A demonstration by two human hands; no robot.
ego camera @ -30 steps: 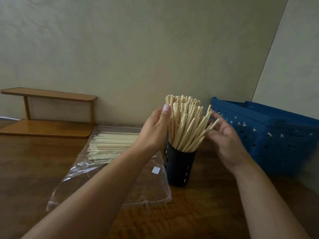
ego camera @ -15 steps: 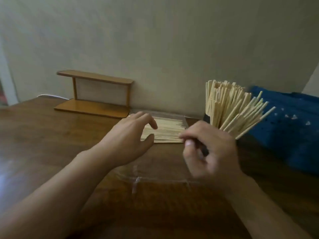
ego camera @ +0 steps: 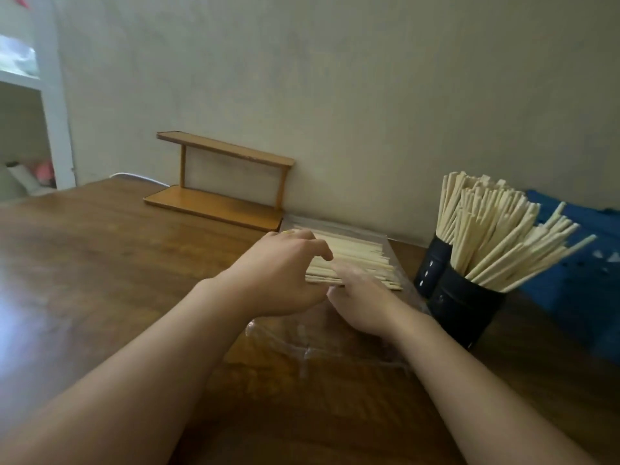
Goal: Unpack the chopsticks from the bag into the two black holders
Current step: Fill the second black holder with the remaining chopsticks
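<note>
- Loose chopsticks (ego camera: 355,263) lie flat in a stack inside the clear plastic bag (ego camera: 335,333), on the wooden table (ego camera: 100,263), just left of the holders.
- Bag's open end faces us; its crumpled plastic lies between our forearms.
- Left hand (ego camera: 285,276) sits over the near-left end of the stack, fingers curled down onto it, thumb side hidden. We can't tell whether it actually grips any sticks.
- Right hand (ego camera: 360,297) is inside the bag mouth, reaching to the near end of the stack. Fingers are blurred by the plastic, so its grip state is also unclear.
- The two hands are almost touching at the stack's near edge.
- Front black holder (ego camera: 466,310) stands upright on the table and is packed with chopsticks, which fan out to the right.
- Rear black holder (ego camera: 432,263) is just behind it, touching or nearly so, also full, sticks more upright.
- Blue basket (ego camera: 590,263) is behind and right of the holders.
- Small wooden shelf (ego camera: 218,182) stands against the wall (ego camera: 335,78), just beyond the bag's far-left corner.
</note>
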